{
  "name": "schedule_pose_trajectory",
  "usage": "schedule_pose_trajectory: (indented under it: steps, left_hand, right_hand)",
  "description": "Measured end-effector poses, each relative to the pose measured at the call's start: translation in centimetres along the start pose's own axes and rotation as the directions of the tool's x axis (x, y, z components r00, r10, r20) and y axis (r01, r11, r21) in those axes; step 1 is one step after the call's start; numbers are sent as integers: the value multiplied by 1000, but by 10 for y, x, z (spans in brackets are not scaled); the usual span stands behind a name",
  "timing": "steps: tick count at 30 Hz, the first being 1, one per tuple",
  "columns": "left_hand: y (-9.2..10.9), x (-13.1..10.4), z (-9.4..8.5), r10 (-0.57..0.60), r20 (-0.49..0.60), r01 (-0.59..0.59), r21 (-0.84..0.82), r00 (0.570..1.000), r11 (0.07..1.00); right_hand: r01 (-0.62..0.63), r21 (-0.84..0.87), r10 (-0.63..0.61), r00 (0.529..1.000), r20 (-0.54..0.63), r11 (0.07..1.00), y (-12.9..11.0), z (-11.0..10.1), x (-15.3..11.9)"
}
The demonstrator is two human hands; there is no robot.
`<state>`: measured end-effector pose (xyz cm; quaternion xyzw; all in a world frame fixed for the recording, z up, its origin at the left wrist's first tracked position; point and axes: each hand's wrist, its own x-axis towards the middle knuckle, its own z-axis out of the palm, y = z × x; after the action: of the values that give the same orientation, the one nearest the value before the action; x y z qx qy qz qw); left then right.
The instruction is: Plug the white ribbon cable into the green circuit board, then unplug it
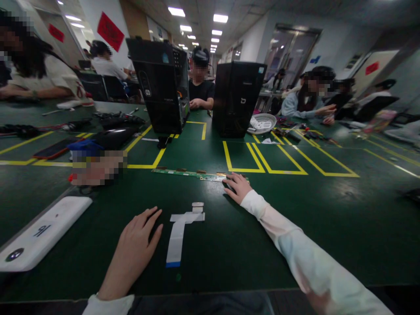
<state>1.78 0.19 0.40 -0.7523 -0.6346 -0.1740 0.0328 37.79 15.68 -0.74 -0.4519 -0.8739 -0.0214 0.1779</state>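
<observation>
My left hand rests on the green table with its fingers stretched out, holding nothing. Just to its right lies a white flat ribbon cable, folded at the top and tipped with a blue end strip. Farther off, my right hand reaches forward with fingers spread. Its fingertips are at the right end of a long, narrow green circuit board, which lies flat across the table. Whether those fingers touch the board or hover just over it is hard to tell.
Two black computer towers stand upright beyond the board. A white device lies at the left edge. Yellow tape marks the green table. A white basket sits at the back right. People sit around the table.
</observation>
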Motion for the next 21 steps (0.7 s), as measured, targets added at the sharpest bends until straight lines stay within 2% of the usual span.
schedule_pose_trajectory:
  steps: [8, 14, 21]
  left_hand:
    - [0, -1, 0, -3, 12, 3, -5, 1000, 1000]
    - [0, -1, 0, -10, 19, 10, -3, 1000, 1000]
    - [1, 0, -1, -13, 17, 13, 3, 1000, 1000]
  right_hand:
    - [62, 36, -63, 998, 21, 997, 6, -5, -4]
    - [98, 64, -96, 995, -41, 993, 11, -2, -6]
    - [140, 100, -138, 990, -29, 985, -2, -8, -23]
